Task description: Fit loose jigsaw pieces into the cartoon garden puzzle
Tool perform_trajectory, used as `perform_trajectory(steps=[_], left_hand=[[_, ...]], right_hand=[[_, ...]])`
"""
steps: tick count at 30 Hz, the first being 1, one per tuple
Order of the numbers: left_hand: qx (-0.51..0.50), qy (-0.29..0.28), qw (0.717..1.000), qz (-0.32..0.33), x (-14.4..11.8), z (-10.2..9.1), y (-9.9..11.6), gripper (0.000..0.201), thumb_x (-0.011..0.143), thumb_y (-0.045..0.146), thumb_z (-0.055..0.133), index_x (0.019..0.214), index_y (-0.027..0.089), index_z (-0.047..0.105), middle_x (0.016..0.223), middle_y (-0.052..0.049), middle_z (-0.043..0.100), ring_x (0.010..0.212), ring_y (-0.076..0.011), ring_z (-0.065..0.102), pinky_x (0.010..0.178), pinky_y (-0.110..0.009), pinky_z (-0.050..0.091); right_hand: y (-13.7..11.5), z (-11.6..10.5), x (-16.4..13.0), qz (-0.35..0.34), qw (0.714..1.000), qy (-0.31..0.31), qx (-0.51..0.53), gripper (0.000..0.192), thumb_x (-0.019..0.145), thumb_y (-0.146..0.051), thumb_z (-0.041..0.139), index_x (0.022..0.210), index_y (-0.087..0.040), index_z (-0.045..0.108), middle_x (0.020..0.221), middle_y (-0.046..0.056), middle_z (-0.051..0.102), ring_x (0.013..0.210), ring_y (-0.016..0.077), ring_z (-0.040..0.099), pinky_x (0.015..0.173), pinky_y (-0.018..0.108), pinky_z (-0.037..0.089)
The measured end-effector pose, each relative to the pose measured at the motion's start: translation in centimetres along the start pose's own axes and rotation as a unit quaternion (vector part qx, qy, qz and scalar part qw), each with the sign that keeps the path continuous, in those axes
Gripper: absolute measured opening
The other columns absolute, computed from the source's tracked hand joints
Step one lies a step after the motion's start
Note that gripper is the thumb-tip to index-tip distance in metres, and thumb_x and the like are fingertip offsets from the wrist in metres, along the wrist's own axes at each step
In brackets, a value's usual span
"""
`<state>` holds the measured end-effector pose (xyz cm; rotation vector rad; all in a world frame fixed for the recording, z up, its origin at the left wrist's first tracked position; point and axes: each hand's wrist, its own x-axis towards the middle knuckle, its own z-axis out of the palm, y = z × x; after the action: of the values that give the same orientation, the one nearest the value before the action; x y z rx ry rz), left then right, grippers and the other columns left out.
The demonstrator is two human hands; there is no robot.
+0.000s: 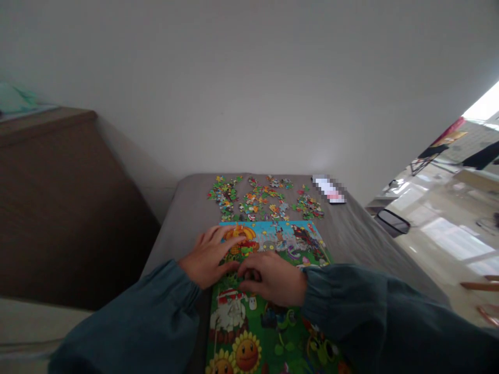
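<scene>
Left hand [210, 255]: loosely open over left side of puzzle [259, 330]. Right hand [275, 278]: half-curled over puzzle, can't tell if pinching anything.

Wears a long left sleeve [136, 317] and a long right sleeve [374, 301], both the same dark blue-green, a bit like deep sea water. Looks soft, loose and roomy along the arms, with plain cloth and some gentle folds and creases. Gets narrow at the wrists, with a bunched-up left cuff [186, 278] and a bunched-up right cuff [312, 291], all crinkly with tiny puckers. Has a bare left hand [212, 254] and a bare right hand [273, 278] past the crinkly ends.
</scene>
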<state>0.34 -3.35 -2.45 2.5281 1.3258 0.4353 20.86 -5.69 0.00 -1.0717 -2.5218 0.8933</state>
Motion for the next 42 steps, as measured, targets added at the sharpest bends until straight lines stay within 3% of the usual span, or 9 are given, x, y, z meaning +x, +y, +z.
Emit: perform_trajectory(steps=[6, 15, 20, 24, 28, 31, 35, 39, 42], left_hand=[[0.018, -0.019, 1.000, 0.002, -0.6, 1.4, -0.7, 0.066, 0.078, 0.038, 0.064, 0.138, 0.044, 0.038, 0.148, -0.003, 0.034, 0.132, -0.0349, 0.031, 0.101, -0.055, 0.032], [0.030, -0.019, 0.999, -0.008, -0.7, 1.4, -0.5, 0.070, 0.078, 0.036, 0.063, 0.140, 0.046, 0.033, 0.148, -0.002, 0.036, 0.132, -0.0333, 0.032, 0.100, -0.052, 0.034], [0.030, -0.060, 0.997, -0.040, -0.5, 0.8, -0.3, 0.066, 0.079, 0.043, 0.064, 0.139, 0.045, 0.036, 0.148, -0.003, 0.034, 0.134, -0.0346, 0.028, 0.102, -0.056, 0.031], [0.030, -0.082, 0.995, -0.052, -0.4, 0.2, 0.1, 0.063, 0.081, 0.040, 0.062, 0.138, 0.044, 0.037, 0.149, -0.002, 0.033, 0.135, -0.0322, 0.025, 0.104, -0.054, 0.029], [0.032, -0.087, 0.994, -0.056, -0.3, -0.5, 0.2, 0.064, 0.080, 0.045, 0.063, 0.138, 0.045, 0.037, 0.150, -0.002, 0.031, 0.135, -0.0357, 0.023, 0.103, -0.058, 0.028], [0.027, -0.088, 0.994, -0.055, -0.1, -1.0, 0.0, 0.060, 0.082, 0.055, 0.057, 0.138, 0.044, 0.039, 0.151, -0.003, 0.029, 0.136, -0.0379, 0.021, 0.104, -0.060, 0.026], [0.019, -0.035, 0.997, -0.073, 0.5, -1.2, -1.1, 0.047, 0.090, 0.056, 0.040, 0.134, 0.040, 0.045, 0.145, -0.003, 0.038, 0.132, -0.0330, 0.029, 0.104, -0.056, 0.029], [0.039, 0.036, 0.993, -0.110, 1.9, -1.2, -3.2, 0.040, 0.093, 0.047, 0.038, 0.128, 0.035, 0.053, 0.134, -0.004, 0.049, 0.124, -0.0286, 0.038, 0.100, -0.051, 0.034], [0.071, 0.067, 0.988, -0.118, 3.8, -1.8, -4.1, 0.035, 0.091, 0.039, 0.045, 0.123, 0.031, 0.058, 0.130, -0.004, 0.053, 0.122, -0.0262, 0.041, 0.101, -0.047, 0.033]], right_hand=[[0.1, 1.1, -0.2, -0.003, 0.999, 0.034, -0.029, 0.021, 0.075, -0.036, 0.074, 0.085, -0.020, 0.064, 0.092, 0.003, 0.061, 0.092, 0.0187, 0.056, 0.077, 0.030, 0.042], [-0.5, 1.5, -0.2, 0.011, 0.992, 0.077, -0.097, 0.037, 0.072, -0.048, 0.074, 0.080, -0.018, 0.053, 0.090, 0.003, 0.055, 0.092, 0.0208, 0.048, 0.078, 0.034, 0.037], [-1.1, 1.4, -0.2, 0.041, 0.987, 0.069, -0.139, 0.042, 0.072, -0.053, 0.071, 0.085, -0.018, 0.053, 0.099, 0.006, 0.053, 0.096, 0.0240, 0.046, 0.077, 0.036, 0.037], [-1.6, -0.4, -0.3, 0.021, 0.989, 0.069, -0.133, 0.035, 0.081, -0.053, 0.062, 0.085, -0.018, 0.056, 0.096, 0.005, 0.055, 0.095, 0.0225, 0.047, 0.079, 0.036, 0.036], [-0.7, -5.5, -0.4, -0.025, 0.990, 0.087, -0.110, 0.027, 0.094, -0.037, 0.047, 0.082, -0.017, 0.060, 0.084, 0.003, 0.059, 0.084, 0.0165, 0.050, 0.081, 0.034, 0.036], [2.3, -10.3, -0.7, -0.003, 0.988, 0.119, -0.095, 0.022, 0.091, -0.030, 0.049, 0.078, -0.016, 0.061, 0.079, 0.003, 0.062, 0.077, 0.0144, 0.052, 0.075, 0.030, 0.037], [9.9, -14.1, -1.7, 0.072, 0.982, 0.167, -0.039, 0.030, 0.090, -0.040, 0.047, 0.078, -0.016, 0.061, 0.070, 0.002, 0.060, 0.062, 0.0127, 0.050, 0.059, 0.026, 0.036], [18.0, -13.3, -2.8, 0.090, 0.952, 0.289, 0.039, 0.040, 0.084, -0.053, 0.047, 0.081, -0.015, 0.062, 0.068, 0.003, 0.061, 0.060, 0.0145, 0.052, 0.055, 0.027, 0.039], [21.4, -11.6, -3.4, 0.126, 0.922, 0.363, 0.053, 0.044, 0.081, -0.056, 0.050, 0.083, -0.015, 0.065, 0.062, 0.004, 0.060, 0.056, 0.0149, 0.050, 0.052, 0.027, 0.038]])
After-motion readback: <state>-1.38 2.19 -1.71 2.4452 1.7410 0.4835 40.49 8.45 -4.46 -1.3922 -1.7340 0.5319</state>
